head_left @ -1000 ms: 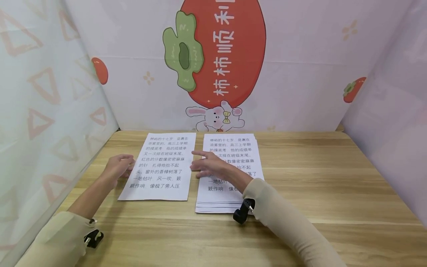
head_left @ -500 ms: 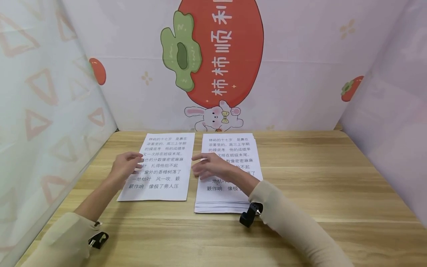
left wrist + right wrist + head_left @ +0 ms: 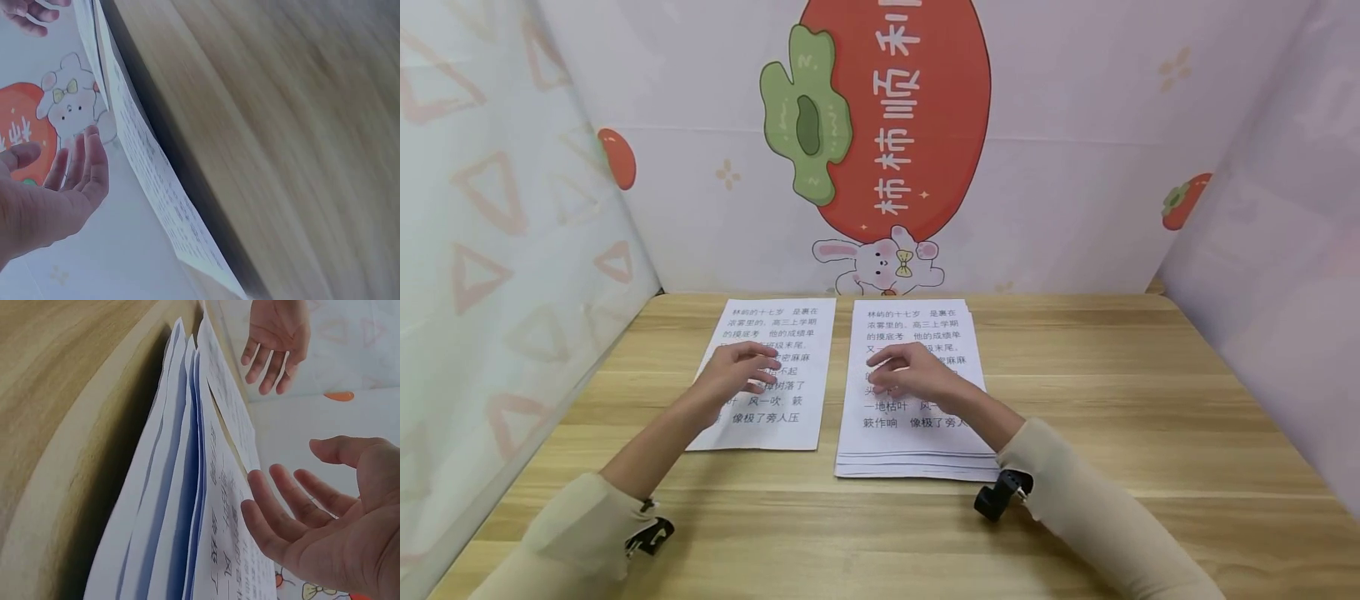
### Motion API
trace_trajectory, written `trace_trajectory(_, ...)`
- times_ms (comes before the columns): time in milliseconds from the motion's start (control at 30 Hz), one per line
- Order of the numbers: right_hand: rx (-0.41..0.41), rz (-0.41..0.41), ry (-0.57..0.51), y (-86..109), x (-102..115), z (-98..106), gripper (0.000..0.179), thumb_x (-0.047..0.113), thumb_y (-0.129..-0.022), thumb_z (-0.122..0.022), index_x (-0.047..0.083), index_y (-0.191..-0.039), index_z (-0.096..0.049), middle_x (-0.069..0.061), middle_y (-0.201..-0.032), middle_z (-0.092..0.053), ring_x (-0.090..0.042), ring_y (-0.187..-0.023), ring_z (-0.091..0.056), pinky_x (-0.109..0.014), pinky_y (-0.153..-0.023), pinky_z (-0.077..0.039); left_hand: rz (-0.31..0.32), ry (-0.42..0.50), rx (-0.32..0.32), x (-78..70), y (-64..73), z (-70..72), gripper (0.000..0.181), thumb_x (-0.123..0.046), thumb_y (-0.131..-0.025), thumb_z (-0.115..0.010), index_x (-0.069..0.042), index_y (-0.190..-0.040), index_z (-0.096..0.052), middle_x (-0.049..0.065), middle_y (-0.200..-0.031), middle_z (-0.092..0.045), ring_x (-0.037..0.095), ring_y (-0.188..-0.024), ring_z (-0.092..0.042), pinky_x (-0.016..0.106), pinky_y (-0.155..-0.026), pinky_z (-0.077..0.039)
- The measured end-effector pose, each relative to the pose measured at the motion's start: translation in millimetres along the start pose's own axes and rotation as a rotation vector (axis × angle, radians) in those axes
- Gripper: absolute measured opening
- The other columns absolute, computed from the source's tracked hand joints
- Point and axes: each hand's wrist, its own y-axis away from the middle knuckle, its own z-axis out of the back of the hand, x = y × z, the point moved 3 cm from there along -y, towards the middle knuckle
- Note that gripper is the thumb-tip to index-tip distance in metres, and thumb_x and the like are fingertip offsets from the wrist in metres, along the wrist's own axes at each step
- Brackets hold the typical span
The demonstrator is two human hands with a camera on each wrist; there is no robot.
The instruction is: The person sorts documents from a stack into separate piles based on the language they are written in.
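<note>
A printed sheet of paper (image 3: 775,333) lies on the left of the table, covered in lines of Chinese characters. Beside it, a stack of printed sheets (image 3: 917,446) shows several loose, slightly uneven edges at the front. My left hand (image 3: 733,379) hovers above the left sheet, fingers relaxed and holding nothing. Over the stack hangs my right hand (image 3: 917,375), also with nothing in it. In the right wrist view, the layered pages (image 3: 169,506) stand out in profile below that hand's loosely bent fingers (image 3: 281,519).
The wooden table (image 3: 1120,417) reaches a patterned back wall (image 3: 1060,183) with a big red persimmon and a rabbit (image 3: 880,262). Pale curtain-like walls close off both sides. Each wrist carries a small black camera mount (image 3: 1000,496).
My left hand has moved right, from the left sheet's outer edge to over its middle. My right hand has shifted right, away from the gap and over the stack. The papers stay put.
</note>
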Motion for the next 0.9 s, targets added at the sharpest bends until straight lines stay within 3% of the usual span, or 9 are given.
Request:
trace_trajectory(400, -0.214, -0.052, 0.04, 29.0, -18.9, 45.3, 0.038, 0.007, -0.097, -0.069, -0.009, -0.13, -0.062, -0.022, -0.113, -0.071, -0.03, -0.096, -0.074, -0.041, -0.088, -0.064, 0.001, 0.092, 0.075, -7.7, -10.1, -36.6, 0.038, -0.01, -0.107, -0.049, 0.014, -0.136, -0.054, 0.031, -0.129, -0.064, 0.019, -0.094, -0.073, 0.029, -0.083, -0.064)
trace_trajectory(733, -0.297, -0.063, 0.078, 46.5, -24.6, 80.1, 0.041, 0.008, -0.099, -0.066, -0.011, -0.135, -0.057, -0.028, -0.122, -0.067, -0.037, -0.104, -0.072, -0.043, -0.089, -0.064, 0.028, 0.099, 0.062, -9.6, -19.2, -53.7, 0.035, -0.01, -0.106, -0.05, 0.01, -0.133, -0.058, 0.027, -0.127, -0.067, 0.021, -0.095, -0.074, 0.034, -0.087, -0.063)
trace_trajectory(900, -0.354, -0.096, 0.126, 53.1, -29.5, 93.1, 0.045, 0.006, -0.099, -0.065, -0.01, -0.139, -0.053, -0.029, -0.123, -0.064, -0.036, -0.101, -0.072, -0.041, -0.086, -0.064, 0.048, 0.116, 0.072, -11.2, -22.5, -62.0, 0.035, -0.011, -0.106, -0.051, 0.009, -0.135, -0.057, 0.028, -0.129, -0.066, 0.028, -0.102, -0.073, 0.034, -0.087, -0.063)
